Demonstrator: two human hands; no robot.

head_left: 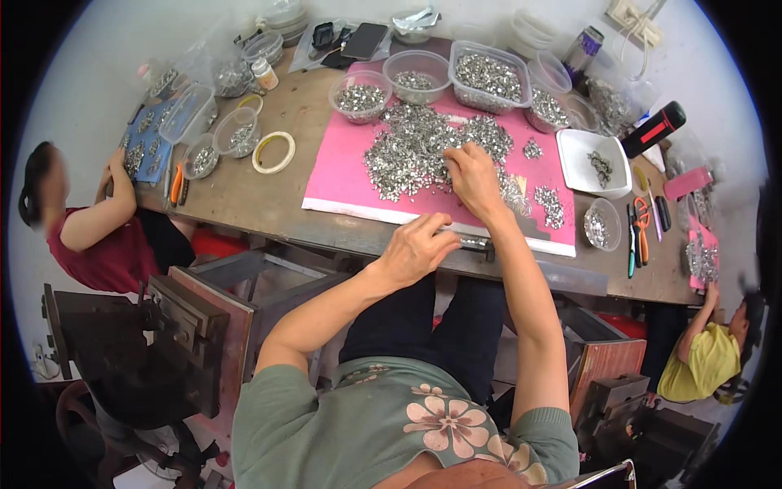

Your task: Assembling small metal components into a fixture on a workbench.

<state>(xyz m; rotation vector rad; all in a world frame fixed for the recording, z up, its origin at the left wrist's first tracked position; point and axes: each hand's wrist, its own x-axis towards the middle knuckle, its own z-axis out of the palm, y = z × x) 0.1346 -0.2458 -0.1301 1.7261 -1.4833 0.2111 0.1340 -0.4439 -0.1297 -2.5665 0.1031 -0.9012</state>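
At the far left, a blue sheet (pixel 166 155) is being worked at by a co-worker in red (pixel 102 248), while a tape roll (pixel 291 152) is being carried by the counter (pixel 244 191) farther along. On the pink sheet (pixel 326 183), a broad heap of small metal pieces (pixel 407 147) is being borne, its long axis running from side to side. At the counter's near edge, below the heap and apart from it, the left hand (pixel 417 248) is being held with fingers bent, just beside a metal bar (pixel 474 243); whether its grip is being closed on anything cannot be told. The right hand (pixel 472 175) is being held nearer, the heap lying beneath its fingertips and mostly leftward of them; its fingers are being bent downward, but whether a piece is being pinched cannot be told. Farther right, more pieces are being held by a white tray (pixel 577 163).
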